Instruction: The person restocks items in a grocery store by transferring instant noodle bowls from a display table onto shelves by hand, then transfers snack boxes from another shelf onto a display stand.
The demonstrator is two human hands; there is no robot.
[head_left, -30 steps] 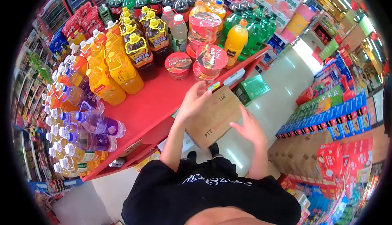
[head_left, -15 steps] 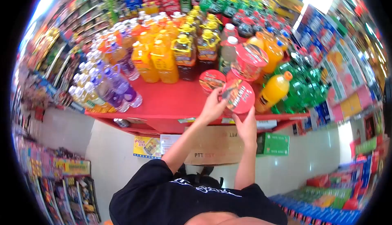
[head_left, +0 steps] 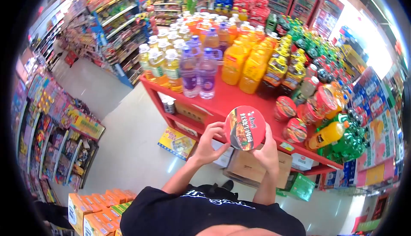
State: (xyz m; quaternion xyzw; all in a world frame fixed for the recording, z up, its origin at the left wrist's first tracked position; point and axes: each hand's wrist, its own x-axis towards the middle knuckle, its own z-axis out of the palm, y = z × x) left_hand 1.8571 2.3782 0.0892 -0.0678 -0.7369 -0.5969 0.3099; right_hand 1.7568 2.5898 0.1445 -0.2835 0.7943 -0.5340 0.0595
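Both hands have hold of a red-lidded instant noodle bowl [head_left: 245, 127] in front of my chest, its printed lid facing me. On its left side my left hand [head_left: 209, 144] has its thumb and fingertips at the rim. My right hand [head_left: 267, 151] grips the right side and lower edge. The bowl's underside is hidden. Similar noodle bowls are on the red display table to the right: one at the back [head_left: 284, 107], one near the front edge [head_left: 295, 130], and one tilted on top of another [head_left: 324, 100]. An orange drink bottle [head_left: 327, 135] leans beside them.
The red display table [head_left: 214, 103] carries rows of juice bottles [head_left: 252, 71], purple-labelled bottles [head_left: 207, 75] and green soda bottles [head_left: 351, 144]. Cardboard boxes [head_left: 244, 167] stand below it. Orange cartons [head_left: 98, 212] are at lower left, with shelving [head_left: 64, 146] further left.
My view has turned left. The held noodle bowl has moved left, away from the other bowls, and a bowl now shows near the table's front edge beside the orange bottle.
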